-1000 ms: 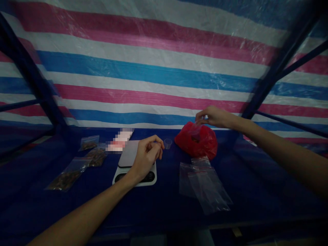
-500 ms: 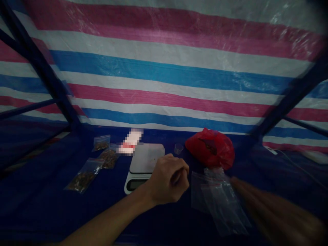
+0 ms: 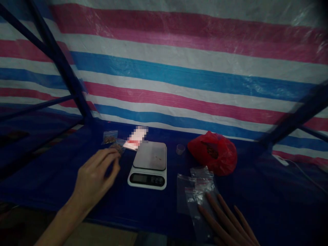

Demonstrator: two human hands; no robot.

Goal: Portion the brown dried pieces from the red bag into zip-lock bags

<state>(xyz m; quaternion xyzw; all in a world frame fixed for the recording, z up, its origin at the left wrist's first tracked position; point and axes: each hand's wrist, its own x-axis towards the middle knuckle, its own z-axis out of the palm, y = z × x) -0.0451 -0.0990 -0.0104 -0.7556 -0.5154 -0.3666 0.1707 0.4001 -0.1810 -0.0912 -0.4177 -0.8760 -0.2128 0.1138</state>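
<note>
My left hand [image 3: 96, 174] hovers left of a white kitchen scale [image 3: 148, 165], fingers apart and reaching over small zip bags filled with brown pieces [image 3: 110, 137]; it holds nothing and hides some of those bags. At the bottom edge my right hand [image 3: 227, 218] has its fingers stretched flat on a pile of empty clear zip bags [image 3: 196, 186]. The scale's platform carries nothing but a few red specks.
A red plastic bag [image 3: 214, 152] lies open right of the scale, with a small clear cup [image 3: 180, 149] between them. A blurred pink-white item [image 3: 135, 138] lies behind the scale. Dark blue frame posts [image 3: 64, 68] flank the blue-covered table. A white cable [image 3: 294, 164] runs at the right.
My left hand has opened and moved from in front of the scale leftward to the filled bags. My right hand left the red bag and came down onto the empty zip bags.
</note>
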